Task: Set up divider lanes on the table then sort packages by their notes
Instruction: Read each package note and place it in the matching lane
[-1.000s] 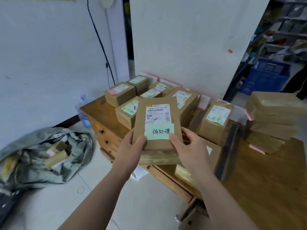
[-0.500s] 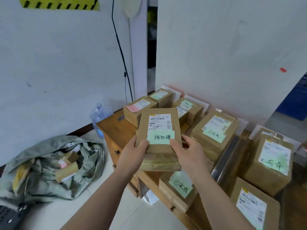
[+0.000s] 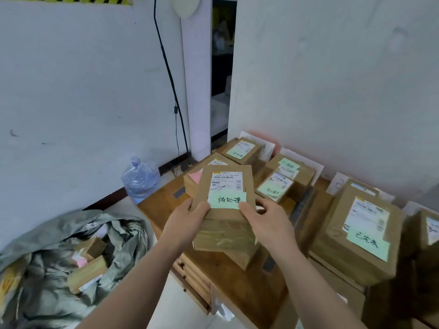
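One package (image 3: 224, 186), fingers (image 3: 247, 210) at both sides

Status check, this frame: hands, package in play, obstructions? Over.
Gripping with left hand and right hand: one brown package, green note up. Held over the wooden table. Behind it, labelled packages crowd the table.

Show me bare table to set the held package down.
On the table, bare wood at the left corner, between the pink-note package and the water bottle. Another front strip, left of the large green-note package. Crowded along the wall and under the held package.
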`<state>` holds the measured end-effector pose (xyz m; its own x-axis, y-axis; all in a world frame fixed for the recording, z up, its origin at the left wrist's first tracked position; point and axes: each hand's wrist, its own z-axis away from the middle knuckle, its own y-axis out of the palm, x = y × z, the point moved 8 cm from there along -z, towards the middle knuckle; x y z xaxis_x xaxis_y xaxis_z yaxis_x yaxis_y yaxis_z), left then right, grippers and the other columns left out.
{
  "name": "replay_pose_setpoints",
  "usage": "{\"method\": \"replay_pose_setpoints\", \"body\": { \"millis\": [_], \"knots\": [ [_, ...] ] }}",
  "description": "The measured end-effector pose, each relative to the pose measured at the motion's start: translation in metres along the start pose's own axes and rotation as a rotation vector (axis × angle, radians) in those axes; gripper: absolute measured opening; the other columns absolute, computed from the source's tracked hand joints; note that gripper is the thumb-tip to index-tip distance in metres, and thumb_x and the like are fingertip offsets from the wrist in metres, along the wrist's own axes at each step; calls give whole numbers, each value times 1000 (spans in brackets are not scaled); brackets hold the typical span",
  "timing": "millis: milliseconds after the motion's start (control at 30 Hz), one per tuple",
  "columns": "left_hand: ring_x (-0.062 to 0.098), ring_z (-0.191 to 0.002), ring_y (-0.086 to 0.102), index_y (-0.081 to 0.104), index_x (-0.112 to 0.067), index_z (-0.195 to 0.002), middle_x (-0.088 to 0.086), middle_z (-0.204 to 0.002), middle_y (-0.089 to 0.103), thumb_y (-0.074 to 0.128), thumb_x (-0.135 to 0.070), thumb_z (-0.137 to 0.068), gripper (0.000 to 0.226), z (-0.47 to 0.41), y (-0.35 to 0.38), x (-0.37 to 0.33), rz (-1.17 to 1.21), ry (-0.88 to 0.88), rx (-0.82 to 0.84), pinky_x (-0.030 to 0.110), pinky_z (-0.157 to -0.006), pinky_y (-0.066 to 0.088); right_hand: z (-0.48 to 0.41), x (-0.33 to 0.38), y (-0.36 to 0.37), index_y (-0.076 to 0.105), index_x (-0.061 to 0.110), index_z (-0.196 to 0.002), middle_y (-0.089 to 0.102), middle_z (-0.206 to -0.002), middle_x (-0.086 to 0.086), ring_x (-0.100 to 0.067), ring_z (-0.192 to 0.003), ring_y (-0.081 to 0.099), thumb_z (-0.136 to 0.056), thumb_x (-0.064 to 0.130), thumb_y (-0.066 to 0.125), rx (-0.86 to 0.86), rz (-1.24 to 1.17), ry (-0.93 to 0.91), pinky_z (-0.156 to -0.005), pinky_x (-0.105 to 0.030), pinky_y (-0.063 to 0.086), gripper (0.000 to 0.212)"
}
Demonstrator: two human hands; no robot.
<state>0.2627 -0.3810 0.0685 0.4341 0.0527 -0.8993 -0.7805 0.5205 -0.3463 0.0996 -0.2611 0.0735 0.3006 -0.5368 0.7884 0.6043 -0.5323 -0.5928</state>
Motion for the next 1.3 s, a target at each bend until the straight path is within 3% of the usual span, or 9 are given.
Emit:
{"method": "replay_pose_setpoints", "body": {
  "millis": [100,300,400,600,867,1067,1167,1300],
  "knots": [
    [15,-68,58,63,-13,-85,-1,-76,65,52,-37,-91,27,-31,-32,8,-87,11,29,31,-65,41,-11,12,37,54,30,-126,63,-118,13,-7,-95,59,-86,62,53,-15,4,64,-84,-37,56,51],
    [16,-80,61,65,-18,-87,-5,-81,66,53,-42,-86,27,-88,-95,30,-246,13,173,36,-81,48,-10,37,117,56,28,-116,61,-103,12,-10,-90,59,-86,64,51,-35,14,223,-79,-35,54,47],
    [18,-89,62,65,-20,-95,-4,-90,68,47,-54,-73,45,-109,-124,43,-333,47,219,39,-88,49,-3,51,147,58,28,-105,63,-96,13,-12,-87,60,-85,63,50,-90,23,258,-76,-36,53,41],
    [16,-90,63,65,-24,-96,-5,-93,68,49,-53,-79,38,-136,-144,75,-362,37,360,36,-83,49,2,53,196,60,28,-103,66,-93,14,-12,-83,63,-80,65,50,-114,-4,357,-76,-40,56,45],
    [11,-100,65,57,-28,-131,-9,-114,68,56,-31,-94,37,-168,-129,126,-199,-33,566,28,-86,51,-10,29,239,68,25,-102,71,-97,11,-13,-86,67,-83,51,59,-121,-88,404,-80,-42,56,33],
    [2,-101,63,50,-34,-132,-14,-119,65,51,-17,-100,37,-179,-116,145,-134,-34,678,11,-66,49,-14,6,265,67,20,-116,71,-109,8,-12,-93,67,-88,34,66,-134,-204,438,-86,-37,56,31],
    [5,-106,62,48,-31,-137,-14,-119,64,53,-16,-99,42,-189,-108,151,-139,-28,675,15,-76,50,-20,1,269,64,16,-120,69,-113,7,-11,-95,65,-90,26,65,-161,-246,437,-85,-29,53,32],
    [15,-116,59,43,-26,-143,-7,-127,63,54,-14,-98,48,-197,-100,159,-167,-24,667,35,-100,49,-27,-5,274,62,16,-121,69,-117,3,-14,-100,65,-91,21,64,-162,-260,443,-90,-34,53,30]
  ]
}}
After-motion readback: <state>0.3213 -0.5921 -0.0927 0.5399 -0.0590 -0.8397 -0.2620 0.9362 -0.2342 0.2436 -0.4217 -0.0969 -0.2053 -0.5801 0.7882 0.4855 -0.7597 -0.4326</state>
